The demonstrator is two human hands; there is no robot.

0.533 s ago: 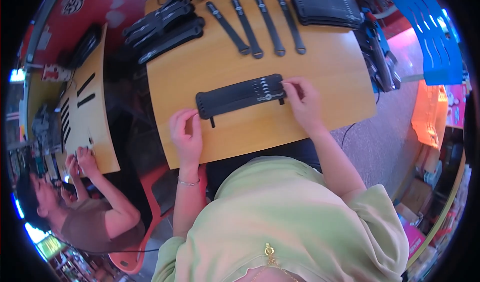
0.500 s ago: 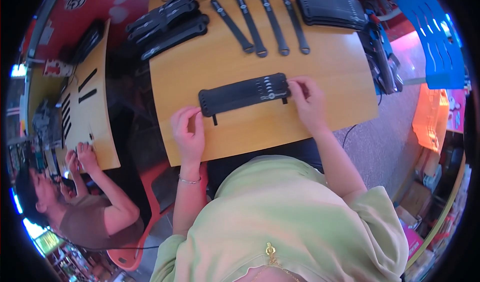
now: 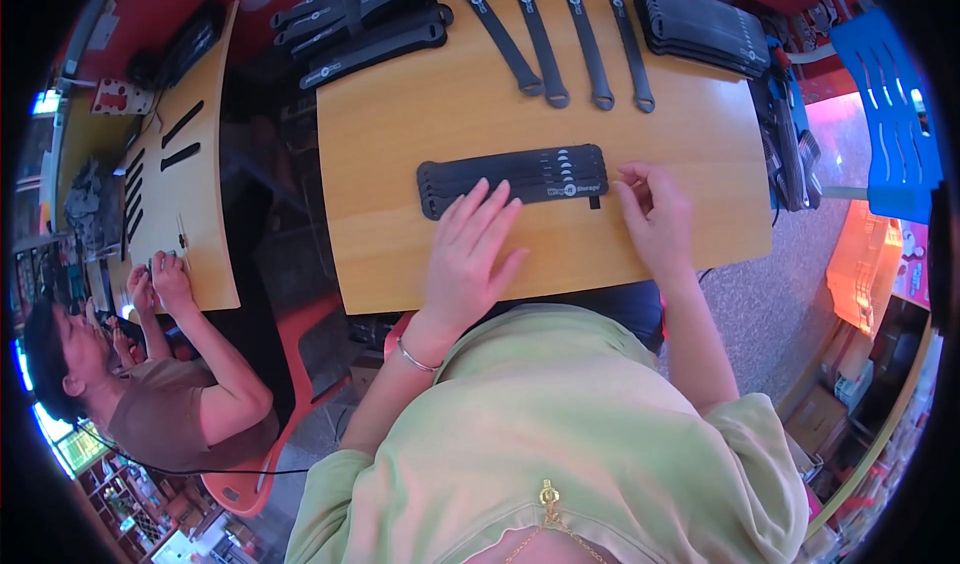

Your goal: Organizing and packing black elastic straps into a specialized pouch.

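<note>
A row of overlapping black straps with pale printing lies flat on the table in front of me. My left hand rests its outstretched fingers on their near edge, left of the middle. At the right end, my right hand is loosely curled beside the straps, thumb and forefinger apart, with nothing visible in it. A short black tab sticks out from under the near edge, close to that hand. Farther back, several single straps with looped ends, such as this one, lie side by side.
Piles of black straps lie at the back left and back right of the wooden table. A blue slatted plastic piece and an orange crate stand to the right. Another person works at a table on the left.
My left hand has left the straps' left end and now lies open over their near edge. The right hand has drawn slightly off the right end. The straps now show more spread in overlapping rows.
</note>
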